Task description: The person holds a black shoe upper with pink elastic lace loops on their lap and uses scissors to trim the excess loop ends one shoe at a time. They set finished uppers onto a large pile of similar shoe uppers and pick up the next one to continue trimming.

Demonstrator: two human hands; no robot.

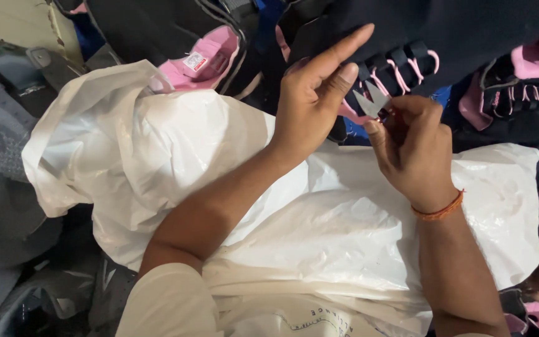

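- Dark fabric shoe uppers [469, 25] with pink linings are piling across the background, and a white plastic bag [319, 231] is lying over the person's lap as the working surface.
- Thread snips [374, 100], the landmark for all positions below, are pointing their two small grey blades up and to the left; the long axis is running from the lower right at the grip to the upper left at the tips.
- The right hand [416, 150] is sitting directly below and to the right of the snips, with thumb and fingers closing around the handle end. The blades are standing slightly apart at the tips.
- The left hand [316, 103] is hovering just to the left of the snips. Its fingers are spreading open, the index finger extending up and to the right, the thumb tip lying nearest the blades. It is holding nothing that can be made out; whether a thread is running between its fingers cannot be told.
- A dark upper with pink lace loops [407, 65] is lying just above and behind the snips, close to the blade tips.
- An orange thread bracelet [441, 209] is circling the right wrist, below the snips.
- A pink tongue with a small label [204, 56] is lying well to the left of the snips, above the bag.
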